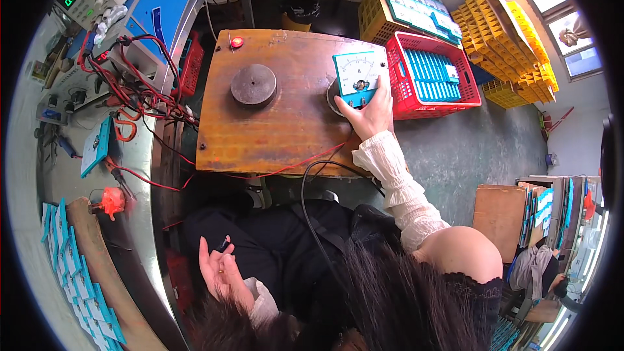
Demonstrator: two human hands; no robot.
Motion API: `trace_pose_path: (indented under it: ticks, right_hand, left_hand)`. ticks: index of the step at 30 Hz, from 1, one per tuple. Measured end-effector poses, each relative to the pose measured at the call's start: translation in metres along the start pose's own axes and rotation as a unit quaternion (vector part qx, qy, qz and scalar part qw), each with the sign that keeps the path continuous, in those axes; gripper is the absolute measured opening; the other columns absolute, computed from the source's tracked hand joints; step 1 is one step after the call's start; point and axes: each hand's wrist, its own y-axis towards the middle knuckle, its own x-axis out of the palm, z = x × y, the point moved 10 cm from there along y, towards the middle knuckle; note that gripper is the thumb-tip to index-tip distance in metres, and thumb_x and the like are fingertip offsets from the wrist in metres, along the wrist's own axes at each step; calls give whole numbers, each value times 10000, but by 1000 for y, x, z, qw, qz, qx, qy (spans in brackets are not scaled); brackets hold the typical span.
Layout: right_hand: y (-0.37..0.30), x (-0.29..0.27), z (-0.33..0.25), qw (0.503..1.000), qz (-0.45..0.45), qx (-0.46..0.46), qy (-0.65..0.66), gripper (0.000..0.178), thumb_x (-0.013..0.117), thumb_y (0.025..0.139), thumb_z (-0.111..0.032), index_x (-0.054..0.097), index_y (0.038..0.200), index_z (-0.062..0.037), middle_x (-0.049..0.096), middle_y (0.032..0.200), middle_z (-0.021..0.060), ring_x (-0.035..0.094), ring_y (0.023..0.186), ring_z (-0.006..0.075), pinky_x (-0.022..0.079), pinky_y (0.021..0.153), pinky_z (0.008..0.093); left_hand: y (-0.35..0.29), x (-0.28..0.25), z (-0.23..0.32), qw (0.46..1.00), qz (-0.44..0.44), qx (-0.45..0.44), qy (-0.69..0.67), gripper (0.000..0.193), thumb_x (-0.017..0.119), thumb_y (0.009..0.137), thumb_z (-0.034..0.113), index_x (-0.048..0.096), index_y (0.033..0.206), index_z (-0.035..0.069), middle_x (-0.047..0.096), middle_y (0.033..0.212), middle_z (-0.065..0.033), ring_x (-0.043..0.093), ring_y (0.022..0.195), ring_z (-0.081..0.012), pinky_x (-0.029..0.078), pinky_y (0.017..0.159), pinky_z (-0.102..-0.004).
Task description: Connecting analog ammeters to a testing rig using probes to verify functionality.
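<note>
My right hand [372, 112] is closed on the lower right edge of a blue-green analog panel meter [354, 68] with a white dial. The meter is tilted over a dark round block [333, 97], which it mostly hides; I cannot tell if they touch. My left hand [224, 273] is palm up near my lap, with fingers curled around a small dark piece [223, 243] too small to name. A second round metal block [253, 85] lies on the wooden table [286, 136], left of the meter.
A red crate [432, 107] of blue-green meters stands right of the table, with yellow crates [500, 39] beyond. On the left bench are a power supply [88, 0], tangled red and black leads [140, 84] and another meter [96, 146]. A cable [304, 201] crosses my lap.
</note>
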Motion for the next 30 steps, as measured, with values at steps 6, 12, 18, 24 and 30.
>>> trace_pose_path:
  ticks: [6, 12, 18, 24, 30]
  right_hand:
    - [0, -1, 0, 1000, -10, 0, -6, 1098, 819, 597, -509, 304, 1357, 93, 486, 1233, 268, 450, 1182, 394, 284, 1044, 495]
    - [1, -1, -3, 999, -10, -14, -28, 1091, 814, 600, -512, 311, 1351, 99, 484, 1239, 269, 449, 1186, 394, 295, 1042, 494]
    - [7, 0, -7, 998, -57, -29, -24, 1081, 815, 634, -489, 303, 1365, 121, 441, 1314, 295, 421, 1241, 406, 341, 1052, 438]
    - [11, 0, 0, 998, -62, -9, -10, 1077, 825, 625, -479, 322, 1334, 158, 477, 1258, 314, 471, 1191, 404, 376, 1022, 429]
    - [10, 11, -13, 996, -45, -63, 37, 986, 840, 619, -432, 389, 1291, 131, 506, 1218, 309, 493, 1155, 423, 396, 1001, 437]
  left_hand:
    - [-4, -11, -2, 999, 21, -15, 21, 478, 484, 973, 113, 351, 1423, 27, 630, 1145, -151, 606, 995, -132, 440, 853, -224]
    - [-4, -14, -9, 999, 32, -29, 7, 482, 480, 978, 129, 340, 1427, 26, 635, 1144, -152, 610, 992, -131, 439, 856, -228]
    - [-1, -11, -9, 1000, 18, -17, 8, 486, 479, 981, 134, 330, 1431, 28, 638, 1147, -143, 608, 986, -121, 433, 857, -226]
    - [-2, -10, -19, 999, 25, -27, 1, 489, 476, 982, 138, 324, 1435, 33, 640, 1139, -137, 606, 980, -134, 439, 855, -242]
    - [-7, -20, -19, 997, 42, 0, -64, 485, 514, 959, 130, 375, 1412, 29, 639, 1093, -98, 598, 965, -130, 436, 844, -242]
